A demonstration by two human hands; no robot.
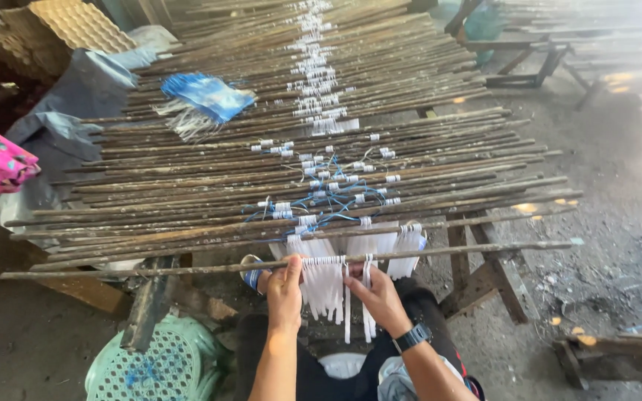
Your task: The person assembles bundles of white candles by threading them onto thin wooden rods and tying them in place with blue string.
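The person is sitting at the near edge of a long rack of dark sticks (187,186), and both hands are working at the nearest stick (484,251), which is lying crosswise in front of all the others. The left hand (284,289) is reaching up to that stick, thumb and fingers pinching closed on the top of a hanging bunch of white strips (323,286) just where they are looped over the wood. The right hand (377,295), wearing a dark wristwatch (412,337), is sitting just beside it with the fingers curled in, gripping a couple of loose white strands (368,308) that are dangling down past the wrist. The two hands are nearly touching, with the strips hanging between them.

More white bundles (391,245) are hanging from the next sticks back (some tied with thin blue string (336,200)), and small white knots are running in a line up the middle of the rack. A blue plastic bag (206,94) with pale fibres spilling out is lying on the sticks at the far left. Down by the person's left knee a pale green plastic stool (154,367) is standing on the dirt floor (611,186).
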